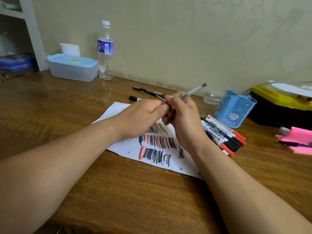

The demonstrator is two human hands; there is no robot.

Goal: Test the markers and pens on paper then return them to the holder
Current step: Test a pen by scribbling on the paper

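- Nearest me is the brown wooden table (pixel 135 191); my forearms cross its near edge and meet over its middle.
- My right hand (pixel 184 119) is curled round a slim clear plastic pen (pixel 194 91), lifted off the table so both hands can work on it.
- My left hand (pixel 145 115) pinches the pen's lower end. The tip is hidden, so I judge capping or uncapping, no more.
- The white paper sheet (pixel 118 110), crowded with black and red strokes, lies directly below, ready for a test line.
- Red and black whiteboard markers (pixel 222 132) are piled at the sheet's right edge, just beside the blue plastic holder (pixel 236 108), handy for return.
- Black pens (pixel 148 90) lie beyond the sheet's far edge.
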